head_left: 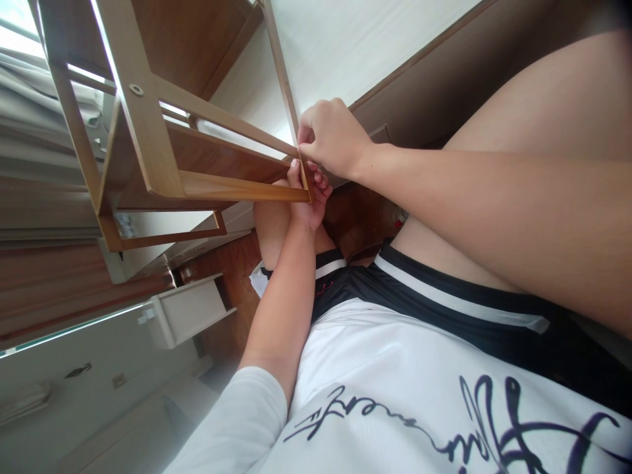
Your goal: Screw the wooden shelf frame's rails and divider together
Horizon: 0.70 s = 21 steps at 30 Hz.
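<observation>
A light-brown wooden shelf rack (237,189) with slatted side rails and flat boards leans across the upper left of the head view. My left hand (310,209) is closed round its near end post from below, thumb on one side and curled fingers on the other. Just above, my right hand (338,137) is pinched against the same post, close to the rail joint. Whatever lies between its fingertips is too small or hidden to make out. Further along the rack, a round fastener hole (136,89) shows in a corner post.
A white surface with a brown edge (365,52) lies behind the rack. Curtains (44,125) hang at the left by a bright window. A white drawer-like piece (190,309) stands on the reddish wooden floor (232,286). My bare legs flank the work.
</observation>
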Available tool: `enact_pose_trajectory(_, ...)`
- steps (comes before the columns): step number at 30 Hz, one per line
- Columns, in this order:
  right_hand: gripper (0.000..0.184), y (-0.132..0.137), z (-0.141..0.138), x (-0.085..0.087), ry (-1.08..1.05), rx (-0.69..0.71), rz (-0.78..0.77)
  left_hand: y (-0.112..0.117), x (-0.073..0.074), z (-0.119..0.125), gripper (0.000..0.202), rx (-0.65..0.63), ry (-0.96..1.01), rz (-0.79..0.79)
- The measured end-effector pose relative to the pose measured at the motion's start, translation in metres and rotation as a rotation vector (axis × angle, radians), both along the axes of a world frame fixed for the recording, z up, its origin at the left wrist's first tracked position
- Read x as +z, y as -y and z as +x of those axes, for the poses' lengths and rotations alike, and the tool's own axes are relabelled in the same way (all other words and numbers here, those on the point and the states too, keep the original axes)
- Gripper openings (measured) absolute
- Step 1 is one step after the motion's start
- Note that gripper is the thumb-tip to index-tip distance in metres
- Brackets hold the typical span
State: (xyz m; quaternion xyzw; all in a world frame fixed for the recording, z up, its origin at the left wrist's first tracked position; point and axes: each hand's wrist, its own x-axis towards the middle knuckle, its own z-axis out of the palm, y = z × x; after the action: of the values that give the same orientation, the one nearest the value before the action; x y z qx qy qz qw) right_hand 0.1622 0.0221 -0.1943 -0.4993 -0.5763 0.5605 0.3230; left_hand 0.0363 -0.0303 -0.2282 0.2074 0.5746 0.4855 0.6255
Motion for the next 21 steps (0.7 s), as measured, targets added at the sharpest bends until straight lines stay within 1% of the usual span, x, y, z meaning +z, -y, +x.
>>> enact_pose_trajectory(3,0.016,-0.002,-0.001,-0.002,0.24,0.01,0.352,0.0002,-0.0003,0.0007,0.035,0.021,0.001,0.004)
enact_pose_trajectory(4,0.016,-0.0032,-0.0011,-0.0033,0.262,0.018,0.397,0.0001,-0.0002,0.0008,0.035,0.025,0.0,0.005)
enact_pose_trajectory(6,0.016,-0.0057,-0.0006,-0.0054,0.233,0.032,0.378,-0.0005,0.0002,0.0005,0.037,0.013,-0.008,0.0)
enact_pose_trajectory(10,0.015,-0.0074,0.0028,-0.0045,0.063,0.094,0.189,-0.0015,0.002,0.0003,0.039,-0.031,-0.06,-0.017)
enact_pose_trajectory(13,0.016,-0.0061,0.0049,-0.0024,-0.002,0.103,0.125,-0.0013,0.0032,0.0016,0.038,-0.012,-0.068,-0.028)
enact_pose_trajectory(17,0.014,-0.0053,0.0039,-0.0037,-0.012,0.094,0.149,-0.0008,0.0028,0.0032,0.037,0.004,-0.061,-0.022)
enact_pose_trajectory(21,0.014,-0.0067,-0.0005,-0.009,0.074,0.076,0.277,-0.0007,0.0006,0.0019,0.038,0.004,-0.055,-0.008)
